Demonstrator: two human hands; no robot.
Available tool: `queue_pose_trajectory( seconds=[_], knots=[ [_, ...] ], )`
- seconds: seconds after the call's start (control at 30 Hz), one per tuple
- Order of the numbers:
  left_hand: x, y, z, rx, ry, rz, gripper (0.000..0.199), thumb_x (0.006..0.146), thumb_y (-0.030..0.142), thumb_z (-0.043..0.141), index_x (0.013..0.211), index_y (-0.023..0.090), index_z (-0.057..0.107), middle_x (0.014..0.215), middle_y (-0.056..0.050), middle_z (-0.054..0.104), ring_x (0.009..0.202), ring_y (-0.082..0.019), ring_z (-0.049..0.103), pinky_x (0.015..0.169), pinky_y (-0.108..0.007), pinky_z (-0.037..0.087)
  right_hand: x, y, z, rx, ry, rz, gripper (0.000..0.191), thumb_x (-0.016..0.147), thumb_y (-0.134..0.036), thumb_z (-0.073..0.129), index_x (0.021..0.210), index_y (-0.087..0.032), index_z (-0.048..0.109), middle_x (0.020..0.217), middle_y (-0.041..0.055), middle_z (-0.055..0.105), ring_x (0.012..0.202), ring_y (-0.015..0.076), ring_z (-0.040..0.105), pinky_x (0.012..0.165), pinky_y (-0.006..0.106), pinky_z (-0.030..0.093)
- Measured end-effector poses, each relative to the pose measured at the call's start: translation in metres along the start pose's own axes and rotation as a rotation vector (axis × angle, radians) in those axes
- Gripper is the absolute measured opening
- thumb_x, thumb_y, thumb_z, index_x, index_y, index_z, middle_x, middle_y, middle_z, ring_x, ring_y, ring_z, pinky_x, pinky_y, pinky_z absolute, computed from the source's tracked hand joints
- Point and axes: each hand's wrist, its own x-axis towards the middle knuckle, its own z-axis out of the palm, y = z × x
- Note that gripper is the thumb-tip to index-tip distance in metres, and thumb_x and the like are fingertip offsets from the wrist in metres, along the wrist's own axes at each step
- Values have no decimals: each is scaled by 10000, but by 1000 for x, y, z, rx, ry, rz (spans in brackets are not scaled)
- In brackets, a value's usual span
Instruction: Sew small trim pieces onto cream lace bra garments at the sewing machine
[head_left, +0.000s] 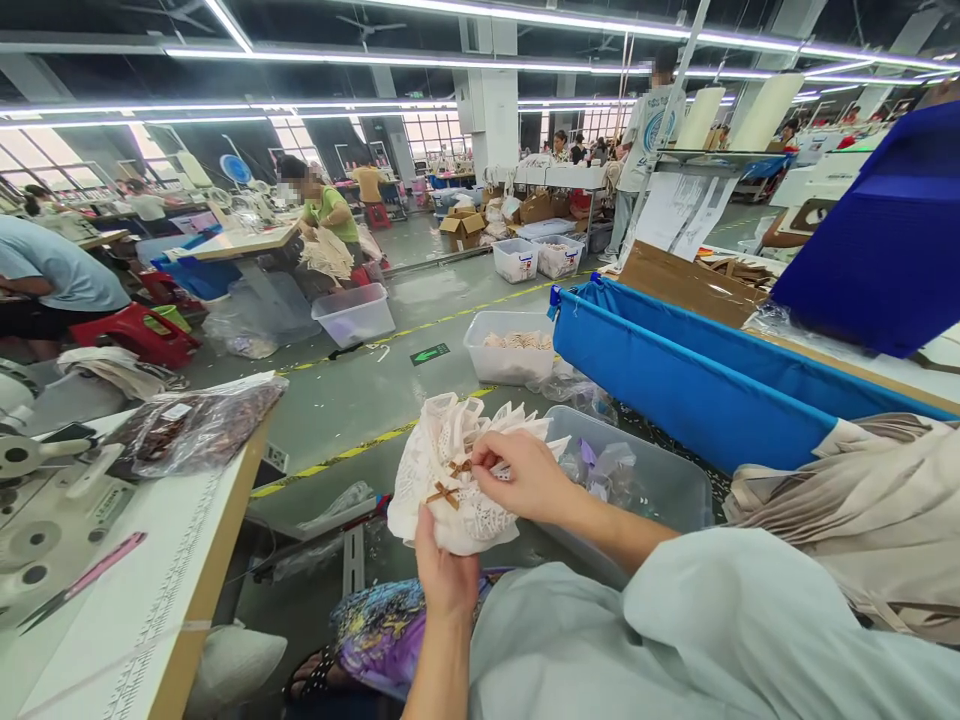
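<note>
A bundle of cream lace garments (429,452), layered together, is held up in front of me. Small brown bows (444,494) sit on the lace. My left hand (447,572) grips the bundle from below, its thumb on the front and the other fingers hidden behind. On the upper right of the bundle, my right hand (517,474) has its fingers pinched together beside one of the bows; whether a bow or the lace is between the fingertips cannot be made out.
A clear plastic bin (686,485) stands right of the bundle, below a blue fabric trough (675,350). At left, a sewing table (142,600) carries pink-handled snips (86,580) and a bagged brown item (199,420). Beige fabric (862,510) lies at right. Co-workers sit further off.
</note>
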Motion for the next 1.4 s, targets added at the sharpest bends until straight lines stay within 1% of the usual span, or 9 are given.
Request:
queue_pose_trajectory(
  seconds=[0.13,0.27,0.33,0.43,0.53,0.83,1.0,1.17,1.4],
  knots=[
    [-1,-3,-3,15,10,9,593,837,557,717,1342,256,643,1396,-82,656,1407,-290,507,1176,-377,419,7,-6,-1,85,35,75,84,895,-276,583,855,-221,633,844,-10,738,760,134,655,703,246,404],
    [2,-7,-12,41,-19,-28,634,754,550,804,1298,251,676,1388,-86,661,1394,-303,520,1155,-368,446,15,-10,0,-2,-62,193,202,868,-366,668,743,-215,619,759,-31,704,697,119,587,658,242,349],
    [4,-8,-18,52,-23,-52,620,727,523,835,1269,257,694,1391,-81,659,1383,-306,532,1145,-366,457,19,-9,1,-61,-108,222,226,836,-339,694,683,-209,591,710,-45,670,671,108,545,641,241,316],
    [6,-11,-25,56,-5,-69,587,720,465,848,1255,271,702,1387,-64,664,1394,-298,521,1159,-366,442,22,-5,4,-73,-153,218,178,808,-228,651,657,-206,559,646,-71,600,617,87,476,617,236,282],
    [5,-13,-27,46,32,-63,564,739,434,828,1263,272,695,1382,-57,668,1416,-292,496,1190,-382,406,23,1,6,-29,-179,228,133,757,-187,628,651,-207,549,611,-82,549,591,82,435,596,236,263],
    [4,-15,-26,14,61,-67,509,788,419,757,1255,226,701,1369,-91,674,1415,-307,494,1213,-419,379,16,16,11,105,-74,190,112,729,-253,555,631,-209,521,592,-69,520,572,87,423,575,228,277],
    [7,-19,-30,18,47,-101,481,810,384,733,1262,223,699,1352,-88,685,1400,-297,513,1218,-411,369,16,22,9,137,-69,174,104,719,-259,555,635,-208,522,581,-67,518,566,87,439,579,220,297],
    [7,-18,-33,19,37,-117,483,788,388,762,1243,231,714,1311,-91,707,1346,-309,568,1220,-437,365,15,22,8,146,-74,158,101,725,-253,541,639,-211,507,585,-65,515,568,89,426,570,219,289],
    [13,-16,-46,39,-3,-137,474,728,414,825,1147,203,758,1294,-114,713,1306,-340,598,1206,-448,387,15,19,9,168,-94,136,98,716,-242,534,631,-214,496,594,-62,523,572,90,441,577,218,309]
  ],
)
